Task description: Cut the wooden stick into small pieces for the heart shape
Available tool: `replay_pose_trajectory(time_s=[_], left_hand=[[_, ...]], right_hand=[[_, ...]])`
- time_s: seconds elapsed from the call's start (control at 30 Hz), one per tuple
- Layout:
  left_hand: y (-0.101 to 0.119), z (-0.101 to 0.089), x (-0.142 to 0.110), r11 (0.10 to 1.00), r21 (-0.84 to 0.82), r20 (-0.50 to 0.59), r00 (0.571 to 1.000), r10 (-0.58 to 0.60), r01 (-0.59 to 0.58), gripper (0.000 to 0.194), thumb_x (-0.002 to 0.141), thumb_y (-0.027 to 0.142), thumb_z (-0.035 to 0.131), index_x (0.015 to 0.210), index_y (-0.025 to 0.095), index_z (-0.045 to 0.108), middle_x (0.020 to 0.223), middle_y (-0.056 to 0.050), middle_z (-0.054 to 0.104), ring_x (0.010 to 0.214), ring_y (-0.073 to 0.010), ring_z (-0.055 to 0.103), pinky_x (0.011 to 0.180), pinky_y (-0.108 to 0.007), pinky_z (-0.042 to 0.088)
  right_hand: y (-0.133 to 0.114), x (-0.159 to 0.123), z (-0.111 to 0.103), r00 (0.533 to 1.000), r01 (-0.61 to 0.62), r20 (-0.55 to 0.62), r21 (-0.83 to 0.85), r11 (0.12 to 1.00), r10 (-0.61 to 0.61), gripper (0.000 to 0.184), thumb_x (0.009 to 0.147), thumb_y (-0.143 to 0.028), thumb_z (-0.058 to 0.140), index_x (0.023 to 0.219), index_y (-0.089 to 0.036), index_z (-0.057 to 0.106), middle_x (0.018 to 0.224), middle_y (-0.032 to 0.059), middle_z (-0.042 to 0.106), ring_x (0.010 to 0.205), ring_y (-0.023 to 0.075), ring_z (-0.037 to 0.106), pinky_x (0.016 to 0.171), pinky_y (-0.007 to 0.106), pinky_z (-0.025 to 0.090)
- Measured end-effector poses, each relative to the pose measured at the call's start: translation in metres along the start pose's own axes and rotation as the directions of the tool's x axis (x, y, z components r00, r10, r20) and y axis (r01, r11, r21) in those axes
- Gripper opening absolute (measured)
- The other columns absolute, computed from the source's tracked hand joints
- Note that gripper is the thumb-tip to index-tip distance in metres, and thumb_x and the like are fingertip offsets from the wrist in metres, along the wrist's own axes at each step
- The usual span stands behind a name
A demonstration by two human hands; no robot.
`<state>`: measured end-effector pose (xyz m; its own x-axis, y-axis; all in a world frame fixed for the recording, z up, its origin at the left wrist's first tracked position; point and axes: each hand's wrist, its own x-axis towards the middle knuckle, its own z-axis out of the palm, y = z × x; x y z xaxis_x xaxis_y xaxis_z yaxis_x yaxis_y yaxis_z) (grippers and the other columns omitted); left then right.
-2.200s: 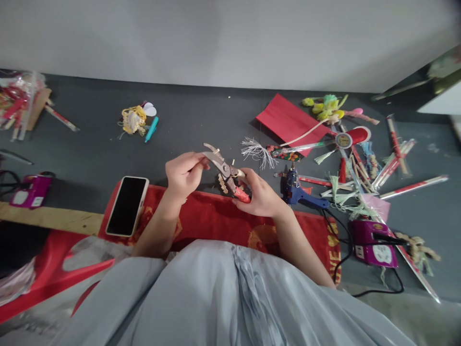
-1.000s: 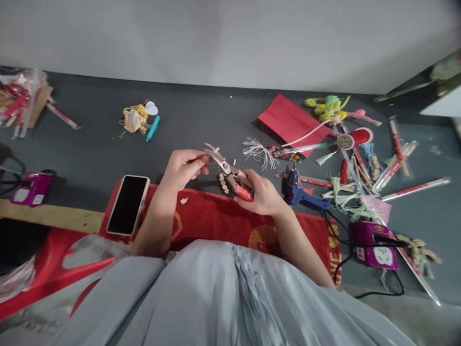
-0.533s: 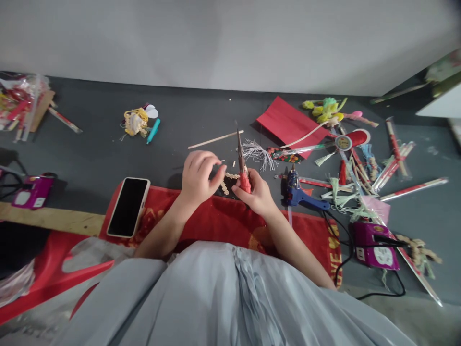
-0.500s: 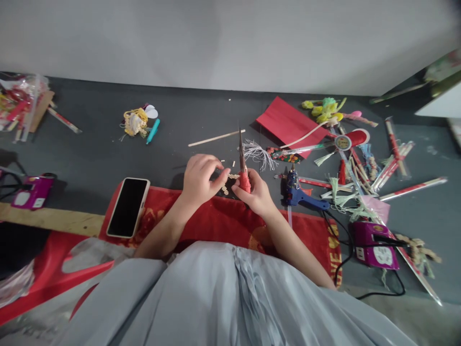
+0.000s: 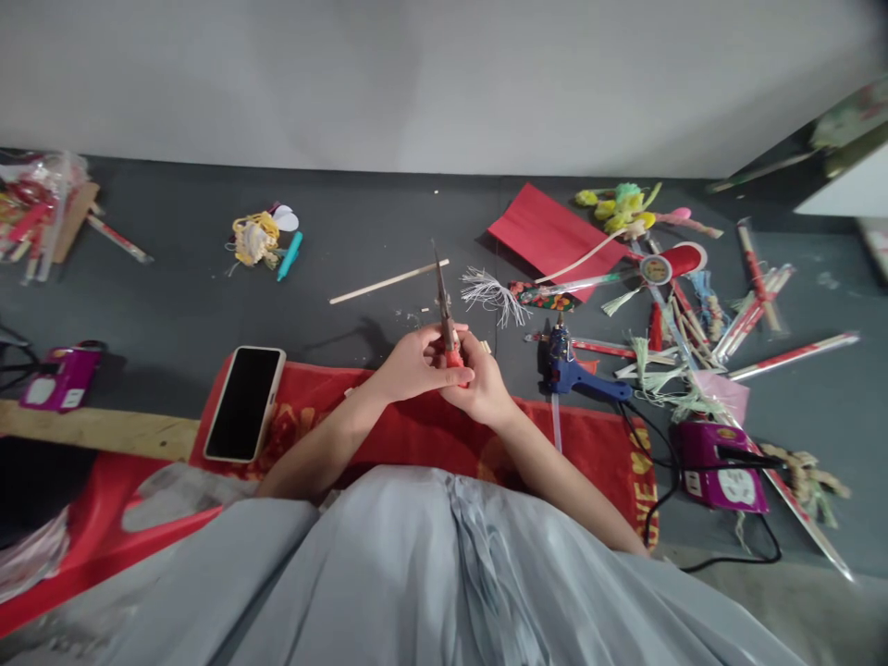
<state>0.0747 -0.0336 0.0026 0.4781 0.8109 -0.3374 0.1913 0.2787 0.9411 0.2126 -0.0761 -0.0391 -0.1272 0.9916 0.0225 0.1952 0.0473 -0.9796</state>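
Observation:
My right hand is closed round the red handles of a pair of scissors. The blades point up and away from me, near the end of a thin pale wooden stick on the dark table. Against it, my left hand has its fingers curled in, its thumb lying across the red handle. What its fingers hold, if anything, is hidden. A small beige piece shows beside my right fingers. Small pale scraps lie just beyond my hands.
A red towel and a phone lie at the near edge. To the right are a blue glue gun with a cable, red paper, a spool of red thread and a purple box. Yellow yarn lies back left.
My left hand has come right and down to meet my right hand. The scissors have shifted left. The beige pieces between my hands are now mostly hidden.

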Motion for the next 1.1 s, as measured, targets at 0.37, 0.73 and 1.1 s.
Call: replay_pose_trajectory(time_s=[0.37,0.73,1.1], left_hand=[[-0.004,0.003,0.000,0.997,-0.068,-0.021,1.000,0.019,-0.021,0.076,0.045,0.035,0.092,0.112,0.013,0.065,0.071,0.003,0.063,0.061,-0.0099,0.059,0.061,-0.024,0.050],[-0.002,0.004,0.000,0.992,-0.123,-0.019,1.000,-0.005,0.003,0.078,0.042,0.034,0.093,0.112,0.013,0.065,0.071,0.004,0.065,0.062,-0.0102,0.062,0.063,-0.023,0.052],[-0.018,-0.008,0.003,0.838,0.355,-0.265,0.814,0.516,-0.415,0.043,0.079,0.046,0.070,0.110,0.016,0.062,0.102,-0.009,0.071,0.080,-0.0143,0.068,0.072,-0.026,0.054]], right_hand=[[-0.001,0.000,-0.001,1.000,0.002,-0.008,-0.037,0.999,-0.003,0.037,0.064,-0.035,0.059,0.096,-0.022,0.048,0.080,0.0024,0.060,0.076,0.0213,0.057,0.070,0.037,0.049],[-0.003,-0.001,-0.003,1.000,-0.027,-0.006,-0.036,0.999,0.027,0.038,0.064,-0.034,0.059,0.098,-0.021,0.049,0.082,0.0034,0.062,0.078,0.0224,0.061,0.070,0.037,0.051],[-0.006,0.005,-0.020,0.985,-0.104,-0.162,-0.289,0.952,0.059,0.046,0.067,-0.040,0.065,0.106,-0.023,0.047,0.078,0.0005,0.062,0.067,0.0189,0.057,0.064,0.033,0.047]])
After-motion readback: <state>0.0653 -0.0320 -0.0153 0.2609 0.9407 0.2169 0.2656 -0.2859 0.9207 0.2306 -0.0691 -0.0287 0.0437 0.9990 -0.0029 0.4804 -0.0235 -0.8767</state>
